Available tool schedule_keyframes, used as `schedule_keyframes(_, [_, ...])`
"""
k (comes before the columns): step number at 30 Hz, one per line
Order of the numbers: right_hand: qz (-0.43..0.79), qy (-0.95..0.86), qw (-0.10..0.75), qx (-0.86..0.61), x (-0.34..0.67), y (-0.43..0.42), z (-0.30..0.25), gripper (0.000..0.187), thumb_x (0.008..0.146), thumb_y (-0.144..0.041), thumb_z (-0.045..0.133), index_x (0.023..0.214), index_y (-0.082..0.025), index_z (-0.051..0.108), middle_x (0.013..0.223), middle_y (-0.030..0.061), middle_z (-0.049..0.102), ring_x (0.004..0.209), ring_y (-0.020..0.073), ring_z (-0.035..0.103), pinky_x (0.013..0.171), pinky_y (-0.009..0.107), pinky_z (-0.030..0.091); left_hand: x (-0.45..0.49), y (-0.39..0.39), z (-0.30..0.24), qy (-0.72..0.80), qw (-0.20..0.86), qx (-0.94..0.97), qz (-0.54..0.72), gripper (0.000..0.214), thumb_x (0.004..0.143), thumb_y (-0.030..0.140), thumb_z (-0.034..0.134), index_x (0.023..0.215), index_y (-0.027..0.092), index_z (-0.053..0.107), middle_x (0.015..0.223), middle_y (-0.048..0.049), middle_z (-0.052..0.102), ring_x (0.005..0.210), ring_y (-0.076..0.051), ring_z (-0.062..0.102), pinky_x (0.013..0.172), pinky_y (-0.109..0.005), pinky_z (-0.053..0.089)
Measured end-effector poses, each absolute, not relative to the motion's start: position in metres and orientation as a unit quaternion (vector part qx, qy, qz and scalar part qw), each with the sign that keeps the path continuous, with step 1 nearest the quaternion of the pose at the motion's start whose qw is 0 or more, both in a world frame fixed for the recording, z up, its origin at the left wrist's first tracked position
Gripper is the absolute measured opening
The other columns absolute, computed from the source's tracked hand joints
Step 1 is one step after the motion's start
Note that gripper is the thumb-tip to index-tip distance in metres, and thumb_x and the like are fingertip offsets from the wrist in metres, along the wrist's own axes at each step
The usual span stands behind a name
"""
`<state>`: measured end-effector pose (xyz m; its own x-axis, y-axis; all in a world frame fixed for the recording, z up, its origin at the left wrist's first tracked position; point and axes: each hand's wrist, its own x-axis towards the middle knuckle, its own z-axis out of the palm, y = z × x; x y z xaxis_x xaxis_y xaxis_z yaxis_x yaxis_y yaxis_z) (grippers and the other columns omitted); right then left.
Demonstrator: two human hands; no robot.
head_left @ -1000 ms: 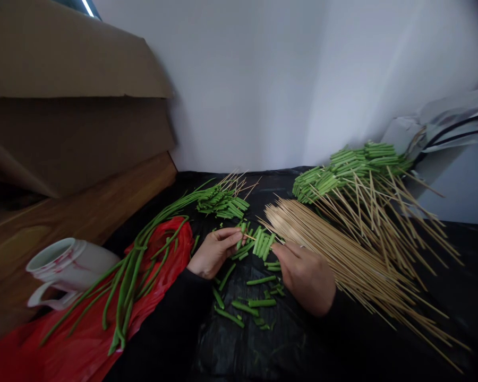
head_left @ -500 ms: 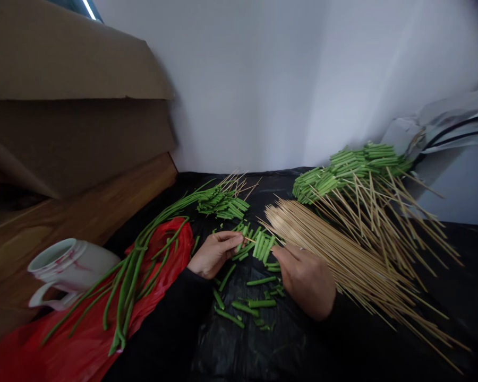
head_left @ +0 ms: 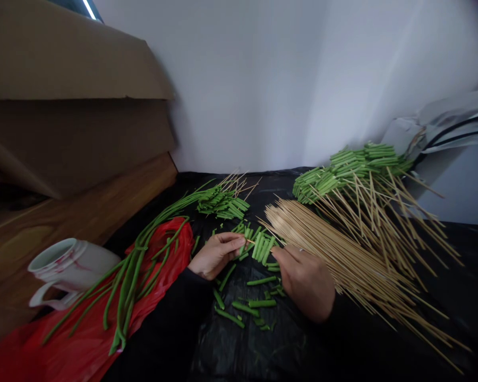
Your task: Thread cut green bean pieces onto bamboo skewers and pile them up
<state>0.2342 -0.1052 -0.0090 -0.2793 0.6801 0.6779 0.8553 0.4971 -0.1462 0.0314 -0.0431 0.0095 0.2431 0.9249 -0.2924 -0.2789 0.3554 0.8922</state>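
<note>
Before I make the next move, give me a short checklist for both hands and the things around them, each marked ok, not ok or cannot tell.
1. Right hand gripping the held skewer: ok, at the near end of the threaded bean row.
2. Left hand pinching a cut bean piece: ok.
3. That piece snug against the row: not ok, bare skewer shows between.
4. Skewer tip clear of the left fingers: cannot tell, they hide it.
5. Loose bean pieces near the hands: ok, scattered on the black plastic sheet.
</note>
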Motion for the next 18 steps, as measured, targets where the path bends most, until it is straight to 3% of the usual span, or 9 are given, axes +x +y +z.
schedule_keyframes(18, [-0.145,-0.783,0.365,-0.482,0.2320,-0.1076,-0.0073,0.026,0.089,-0.010,0.042,0.095,-0.017,0.066,0.068,0.0010,0.058,0.058,0.0128,0.047,0.057,0.030,0.026,0.0323,-0.0453,0.0129,0.436,0.717,0.358,0.410,0.028,0.054,0.020,0.088,0.075,0.010,0.073,0.074,-0.0067,0.072,0.070,-0.012,0.065,0.068,-0.021,0.048])
